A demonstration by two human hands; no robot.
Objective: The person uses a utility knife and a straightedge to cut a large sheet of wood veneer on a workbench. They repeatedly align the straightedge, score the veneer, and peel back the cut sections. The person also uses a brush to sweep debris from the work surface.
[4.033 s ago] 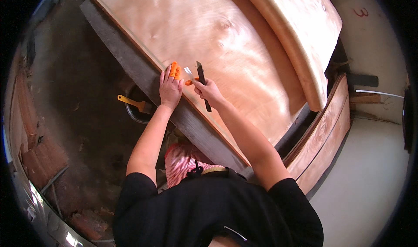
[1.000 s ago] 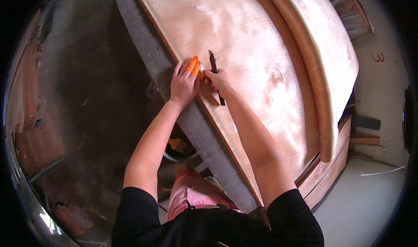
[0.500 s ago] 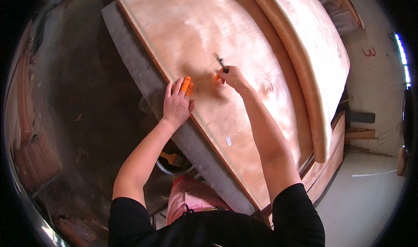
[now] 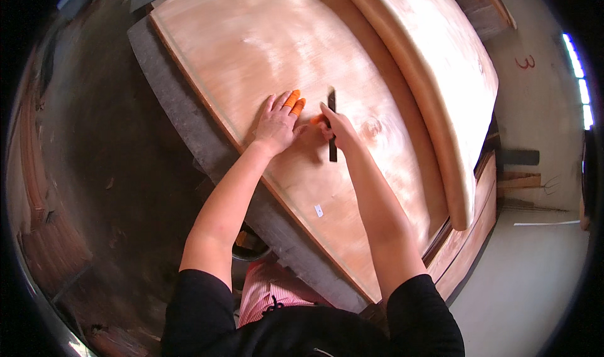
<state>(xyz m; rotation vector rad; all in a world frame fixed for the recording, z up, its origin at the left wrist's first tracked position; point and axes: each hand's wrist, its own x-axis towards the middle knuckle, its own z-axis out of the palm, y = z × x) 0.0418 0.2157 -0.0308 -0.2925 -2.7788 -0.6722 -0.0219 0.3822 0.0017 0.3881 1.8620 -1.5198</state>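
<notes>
My left hand (image 4: 275,130) lies flat with its fingers spread on a pale wood veneer sheet (image 4: 233,49); two of its fingers wear orange coverings. To its right, my right hand (image 4: 340,128) is closed around a slim, straight black hand tool (image 4: 333,150), whose exact kind I cannot make out. The tool stands lengthwise in the picture, just over the sheet, its upper end blurred. Whether it touches the wood is unclear. Something orange also shows at the right hand's fingers. A small white label (image 4: 318,211) lies on the sheet nearer to me.
A curled-over roll of the veneer (image 4: 412,61) runs along the sheet's right side. Under the left edge lies a grey board (image 4: 163,80). A round container (image 4: 251,254) stands beside my legs at the lower left. Stacked boards (image 4: 469,222) lie at the right by a pale wall.
My left hand has moved from the sheet's left edge inward, closer to the right hand. The black tool has turned in my right hand, and more of its length now shows.
</notes>
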